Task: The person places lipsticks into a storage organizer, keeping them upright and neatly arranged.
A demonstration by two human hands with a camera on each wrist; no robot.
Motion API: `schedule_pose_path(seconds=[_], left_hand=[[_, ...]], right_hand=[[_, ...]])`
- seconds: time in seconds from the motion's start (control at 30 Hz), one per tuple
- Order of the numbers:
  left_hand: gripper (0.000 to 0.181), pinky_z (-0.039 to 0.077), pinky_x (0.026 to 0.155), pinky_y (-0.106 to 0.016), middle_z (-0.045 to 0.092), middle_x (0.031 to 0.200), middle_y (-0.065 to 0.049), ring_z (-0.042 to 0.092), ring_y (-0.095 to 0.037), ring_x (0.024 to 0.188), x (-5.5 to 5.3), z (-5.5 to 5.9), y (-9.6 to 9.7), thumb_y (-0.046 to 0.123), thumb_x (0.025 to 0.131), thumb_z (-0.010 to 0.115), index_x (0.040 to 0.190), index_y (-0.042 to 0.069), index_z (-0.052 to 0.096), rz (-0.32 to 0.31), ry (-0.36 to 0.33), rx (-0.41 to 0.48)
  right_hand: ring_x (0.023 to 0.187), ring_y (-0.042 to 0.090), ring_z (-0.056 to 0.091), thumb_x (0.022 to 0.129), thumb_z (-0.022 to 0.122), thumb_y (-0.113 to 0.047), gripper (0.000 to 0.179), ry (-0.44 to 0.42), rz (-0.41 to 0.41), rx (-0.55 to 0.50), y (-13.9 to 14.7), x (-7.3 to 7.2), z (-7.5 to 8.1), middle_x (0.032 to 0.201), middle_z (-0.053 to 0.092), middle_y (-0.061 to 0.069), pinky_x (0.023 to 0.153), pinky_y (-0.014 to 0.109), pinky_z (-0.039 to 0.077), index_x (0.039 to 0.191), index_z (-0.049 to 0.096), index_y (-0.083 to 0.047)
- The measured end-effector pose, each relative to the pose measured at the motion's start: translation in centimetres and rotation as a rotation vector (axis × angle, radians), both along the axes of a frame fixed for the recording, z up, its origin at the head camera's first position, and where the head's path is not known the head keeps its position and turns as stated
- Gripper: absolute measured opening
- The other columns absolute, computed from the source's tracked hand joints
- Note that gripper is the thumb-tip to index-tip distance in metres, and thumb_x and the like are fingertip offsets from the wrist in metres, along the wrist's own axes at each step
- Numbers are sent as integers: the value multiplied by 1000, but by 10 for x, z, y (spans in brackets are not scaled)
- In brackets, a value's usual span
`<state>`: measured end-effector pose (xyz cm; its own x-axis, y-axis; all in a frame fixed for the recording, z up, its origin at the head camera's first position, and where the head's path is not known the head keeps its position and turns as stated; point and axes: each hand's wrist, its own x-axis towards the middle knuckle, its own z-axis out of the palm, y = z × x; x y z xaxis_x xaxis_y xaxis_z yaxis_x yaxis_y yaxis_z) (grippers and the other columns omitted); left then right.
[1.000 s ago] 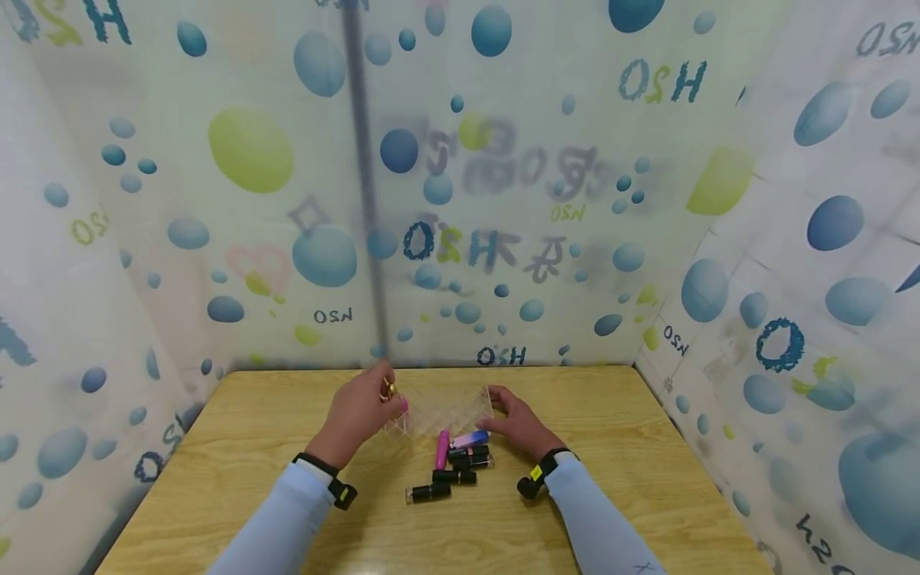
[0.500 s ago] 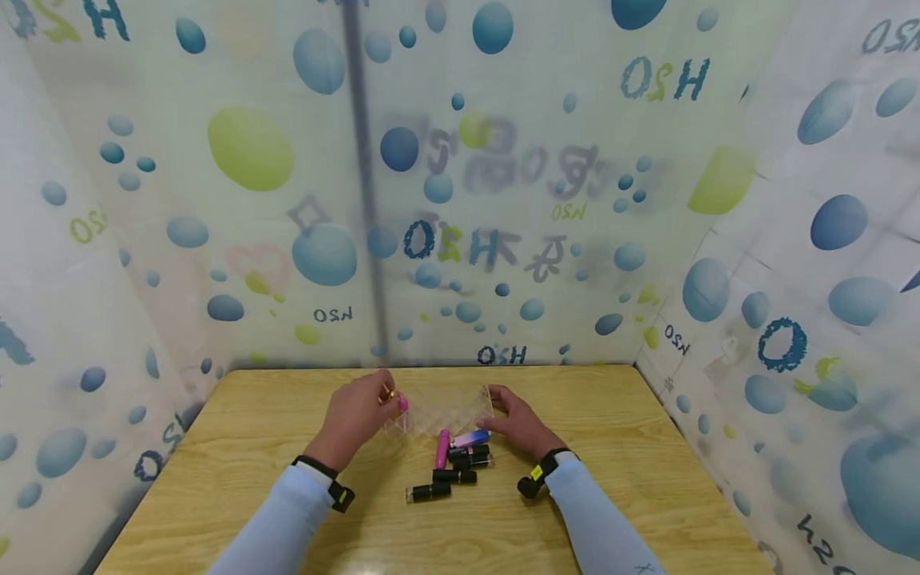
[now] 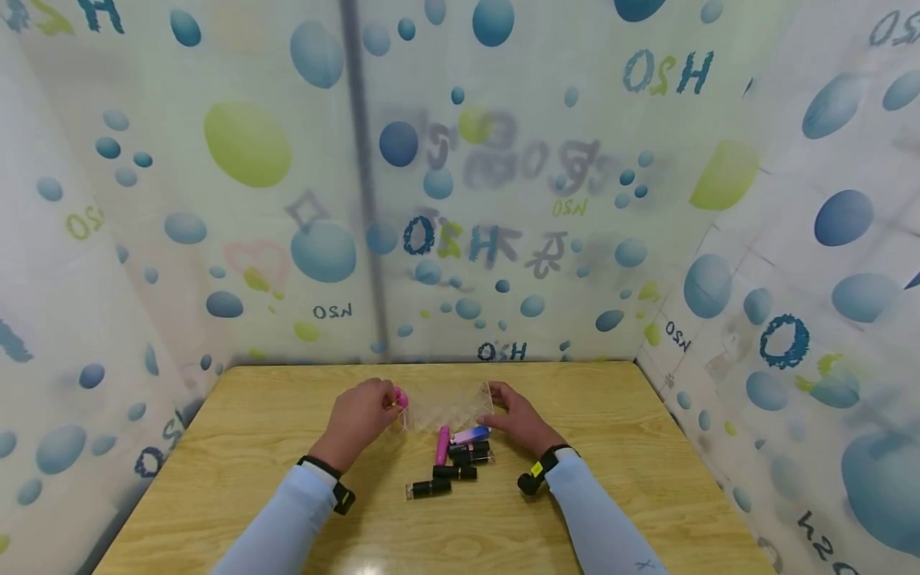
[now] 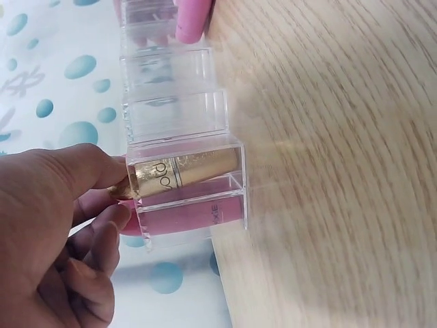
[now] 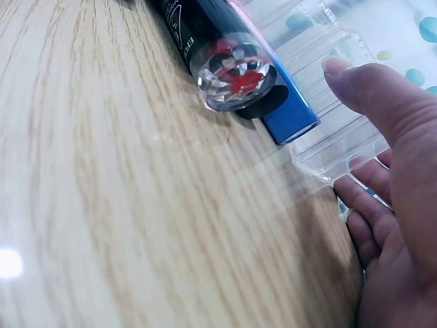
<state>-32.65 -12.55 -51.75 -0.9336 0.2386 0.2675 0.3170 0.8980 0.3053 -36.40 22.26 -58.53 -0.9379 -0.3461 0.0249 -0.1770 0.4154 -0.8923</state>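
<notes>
A clear lipstick organizer [image 3: 447,406] with a row of compartments stands near the back of the table. At its left end my left hand [image 3: 359,417] pinches the top of a gold lipstick [image 4: 188,172] between thumb and fingers; the tube's body sits within an end compartment. Beside it, in the adjoining compartment, is a pink lipstick [image 4: 188,217], its top close to my fingers. My right hand [image 3: 523,419] holds the organizer's right end, thumb in front and fingers behind. In the right wrist view those fingers are partly hidden behind the clear plastic.
In front of the organizer lie a magenta tube [image 3: 442,446], a blue-and-pink tube [image 3: 470,435] and several black lipsticks [image 3: 429,489], some with clear ends. The wooden table [image 3: 575,511] meets a printed curtain [image 3: 546,200] at the back.
My left hand has lowered, and the gold lipstick has gone down into the organizer's left end. My right hand keeps its place at the other end.
</notes>
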Motion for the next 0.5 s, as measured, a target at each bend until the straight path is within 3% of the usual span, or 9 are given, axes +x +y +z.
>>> schedule_pose_path(seconds=[0.3, 0.5], left_hand=[[20, 53, 65, -36, 62, 86, 5, 58, -12, 73, 3, 0, -2, 31, 96, 89, 95, 17, 75, 8, 4, -20], [22, 51, 63, -36, 62, 87, 3, 57, -13, 72, 7, 5, -2, 35, 99, 86, 99, 16, 75, 16, -3, 30]], right_hand=[[153, 41, 49, 103, 82, -36, 76, -2, 3, 2, 0, 1, 0, 160, 57, 14, 124, 63, 37, 166, 45, -14], [153, 40, 49, 102, 83, -39, 79, -3, -1, 14, -1, 2, 1, 161, 57, 14, 124, 63, 37, 166, 44, -15]])
